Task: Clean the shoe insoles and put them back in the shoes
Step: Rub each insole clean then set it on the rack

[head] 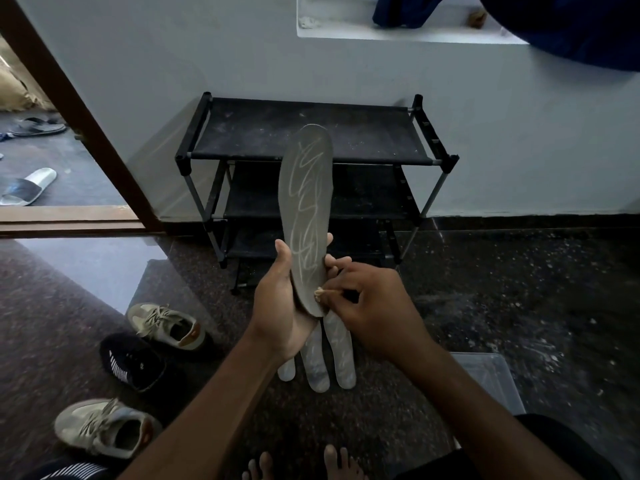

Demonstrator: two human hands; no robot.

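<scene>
My left hand (282,303) grips the heel end of a grey insole (306,202) and holds it upright; pale scribbled streaks run down its face. My right hand (372,306) pinches a small pale piece (319,292) against the insole's lower right edge. Below my hands, three more grey insoles (332,355) lie side by side on the floor, partly hidden by my left wrist. Two beige sneakers (166,325) (104,429) and a black sneaker (133,362) stand on the floor to the left.
A black three-shelf shoe rack (311,133) stands against the white wall straight ahead. A clear plastic box (491,379) sits by my right forearm. An open doorway (69,216) at the left shows sandals (27,185) outside. My bare toes (298,465) show at the bottom.
</scene>
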